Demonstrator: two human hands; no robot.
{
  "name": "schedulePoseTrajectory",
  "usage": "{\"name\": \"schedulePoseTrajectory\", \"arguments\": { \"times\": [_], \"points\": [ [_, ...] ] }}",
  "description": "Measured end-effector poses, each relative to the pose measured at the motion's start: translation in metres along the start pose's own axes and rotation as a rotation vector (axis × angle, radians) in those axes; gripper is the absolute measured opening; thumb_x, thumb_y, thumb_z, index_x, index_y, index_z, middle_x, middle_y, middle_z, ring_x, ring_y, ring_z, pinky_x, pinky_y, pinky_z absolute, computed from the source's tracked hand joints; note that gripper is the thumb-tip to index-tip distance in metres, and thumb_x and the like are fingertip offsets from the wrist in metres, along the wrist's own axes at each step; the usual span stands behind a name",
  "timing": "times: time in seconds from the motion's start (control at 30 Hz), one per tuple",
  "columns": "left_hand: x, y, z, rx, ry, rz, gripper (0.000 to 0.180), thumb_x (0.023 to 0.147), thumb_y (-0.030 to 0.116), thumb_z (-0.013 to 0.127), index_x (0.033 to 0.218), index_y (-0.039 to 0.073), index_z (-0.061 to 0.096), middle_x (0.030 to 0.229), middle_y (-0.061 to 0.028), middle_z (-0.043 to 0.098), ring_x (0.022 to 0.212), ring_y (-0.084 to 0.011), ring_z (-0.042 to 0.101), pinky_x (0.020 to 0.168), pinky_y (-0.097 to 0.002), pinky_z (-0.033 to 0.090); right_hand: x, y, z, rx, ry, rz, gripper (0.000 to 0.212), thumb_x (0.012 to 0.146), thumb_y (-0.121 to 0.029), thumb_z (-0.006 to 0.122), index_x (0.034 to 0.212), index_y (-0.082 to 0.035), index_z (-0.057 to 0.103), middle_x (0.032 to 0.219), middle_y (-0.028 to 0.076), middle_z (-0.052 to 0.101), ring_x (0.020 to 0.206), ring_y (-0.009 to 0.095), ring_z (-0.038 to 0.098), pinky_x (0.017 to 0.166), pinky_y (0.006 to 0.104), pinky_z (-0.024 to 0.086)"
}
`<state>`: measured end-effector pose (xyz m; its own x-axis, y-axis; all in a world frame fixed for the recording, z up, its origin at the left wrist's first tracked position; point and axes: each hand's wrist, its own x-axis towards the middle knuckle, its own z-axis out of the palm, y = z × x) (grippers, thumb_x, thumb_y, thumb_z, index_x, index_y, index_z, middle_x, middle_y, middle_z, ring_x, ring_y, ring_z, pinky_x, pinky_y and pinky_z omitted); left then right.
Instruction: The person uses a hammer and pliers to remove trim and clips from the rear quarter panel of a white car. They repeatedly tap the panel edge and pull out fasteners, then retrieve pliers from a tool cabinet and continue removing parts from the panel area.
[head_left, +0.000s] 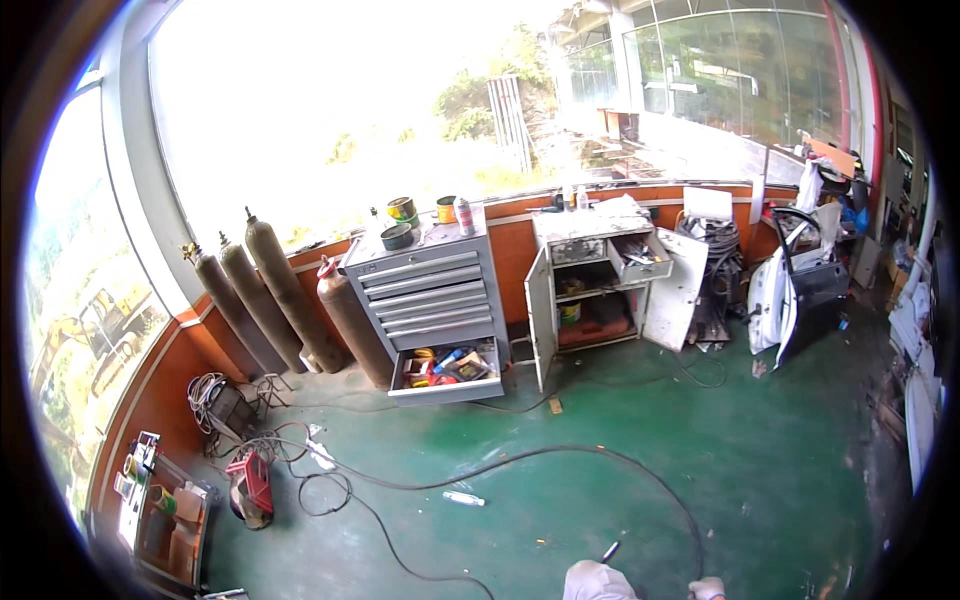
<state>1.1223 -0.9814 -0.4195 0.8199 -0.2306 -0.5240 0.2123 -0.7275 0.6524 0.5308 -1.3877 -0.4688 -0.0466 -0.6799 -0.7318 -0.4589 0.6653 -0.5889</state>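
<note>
At the lower edge, my right hand point(707, 589), in a pale glove, is closed at the end of the visible run of a thick black cable point(600, 451). From there the cable arcs over the green floor to the far left. Left of that hand is a rounded, pale, fabric-like shape point(597, 581). Whether it is my gloved left hand or my clothing, I cannot tell. A short dark rod point(611, 551) shows just beyond it; whether it is held or lies on the floor is unclear. No fingers of my left hand can be made out.
A red-and-black machine point(250, 488) sits among loops of cable at left. A white bottle point(464, 498) lies on the floor. Beyond stand gas cylinders point(290, 290), a grey tool chest point(430, 290) with its bottom drawer out, an opened white cabinet point(595, 240) and a car door point(790, 290).
</note>
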Motion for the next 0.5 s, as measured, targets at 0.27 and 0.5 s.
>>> {"name": "schedulePoseTrajectory", "arguments": {
  "times": [0.27,0.5],
  "points": [
    [0.135,0.165,0.084,-0.168,-0.204,-0.015,0.025,0.097,0.028,0.066,0.094,0.005,0.074,0.078,-0.0029,0.065,0.068,-0.0140,0.059,0.060,-0.0337,0.052,0.187,-0.028,0.155,-1.019,-0.314,-0.197,0.046,0.092,-0.047,0.064,0.106,-0.006,0.080,0.105,0.017,0.077,0.099,0.030,0.073,0.084,0.0439,0.056],
    [0.167,0.235,0.098,0.415,-0.453,-0.121,0.041,0.100,0.040,0.054,0.102,0.006,0.076,0.103,-0.0212,0.077,0.094,-0.0379,0.071,0.080,-0.0515,0.053,0.229,-0.458,0.274,-0.911,-0.310,-0.414,0.041,0.089,-0.040,0.060,0.073,-0.005,0.076,0.080,0.016,0.076,0.069,0.030,0.072,0.067,0.0467,0.055]
  ]
}}
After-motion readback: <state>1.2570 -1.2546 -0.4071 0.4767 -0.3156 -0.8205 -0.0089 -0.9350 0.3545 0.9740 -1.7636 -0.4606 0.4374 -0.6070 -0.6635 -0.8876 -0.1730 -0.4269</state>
